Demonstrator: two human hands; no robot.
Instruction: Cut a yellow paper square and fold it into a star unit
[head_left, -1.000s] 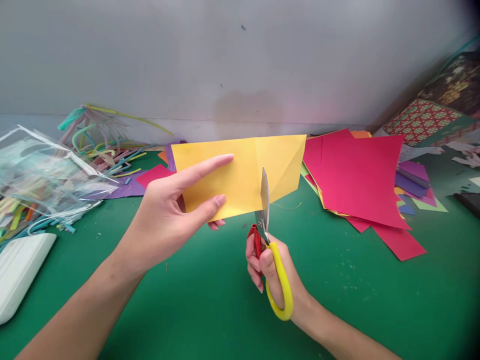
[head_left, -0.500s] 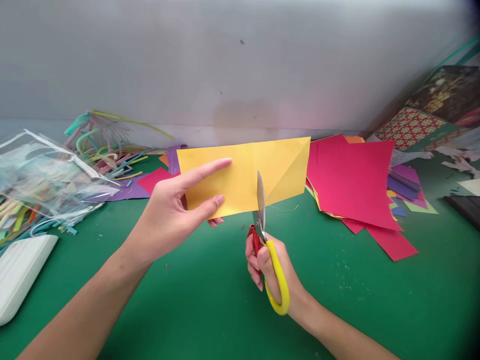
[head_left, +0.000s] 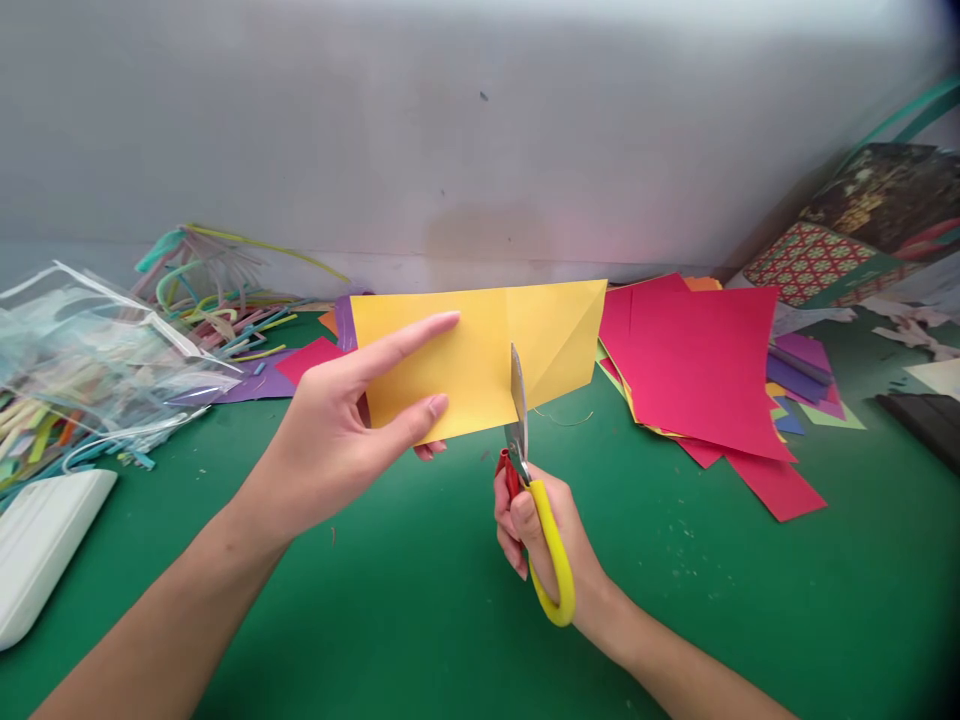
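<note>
A creased yellow sheet of paper (head_left: 480, 340) is held up above the green table by my left hand (head_left: 330, 440), thumb and index finger on its front, other fingers behind. My right hand (head_left: 551, 530) grips scissors (head_left: 556, 560) with yellow and red handles. Their blades point upward at the sheet's lower edge, near a vertical crease around its middle. One blade lies in front of the paper; the other is mostly hidden. The right part of the sheet tilts slightly and shows a diagonal fold line.
Red sheets (head_left: 697, 370) are stacked on the right of the green table (head_left: 420, 600), beside purple scraps (head_left: 806, 370) and a patterned box (head_left: 817, 260). At left are a clear plastic bag (head_left: 112, 350), colourful strips (head_left: 225, 310) and a white device (head_left: 52, 550). A pale wall stands behind.
The right part of the yellow sheet has shifted slightly left and turned a little. The scissors and my right hand have barely moved. The view has shifted slightly.
</note>
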